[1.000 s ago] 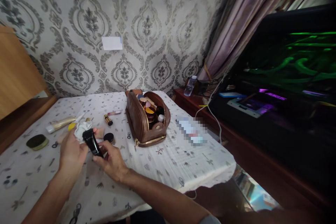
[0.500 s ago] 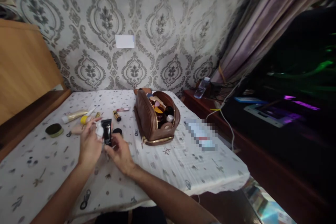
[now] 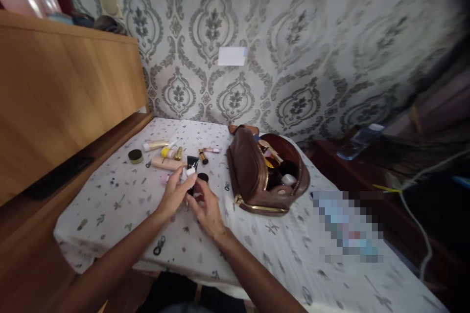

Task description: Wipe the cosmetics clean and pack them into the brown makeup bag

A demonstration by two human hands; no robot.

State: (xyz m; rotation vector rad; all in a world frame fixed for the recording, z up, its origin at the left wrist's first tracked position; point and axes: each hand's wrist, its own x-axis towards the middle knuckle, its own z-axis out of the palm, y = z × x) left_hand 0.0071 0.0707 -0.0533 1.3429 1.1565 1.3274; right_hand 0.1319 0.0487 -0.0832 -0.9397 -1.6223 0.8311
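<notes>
I see left hand (image 3: 173, 196) pinching crumpled white cloth (image 3: 190, 172) against glossy black tube (image 3: 193, 161); right hand (image 3: 208, 207), fingers nearly closed, grips tube's near end, left of unzipped brown leather bag (image 3: 246, 168).

A head-worn camera is looking down and forward over the near edge of the cloth-covered table (image 3: 110, 215), facing the patterned wall (image 3: 257, 29), with the left hand (image 3: 175, 192) and right hand (image 3: 207, 207) appearing close by, below and left of centre.
</notes>
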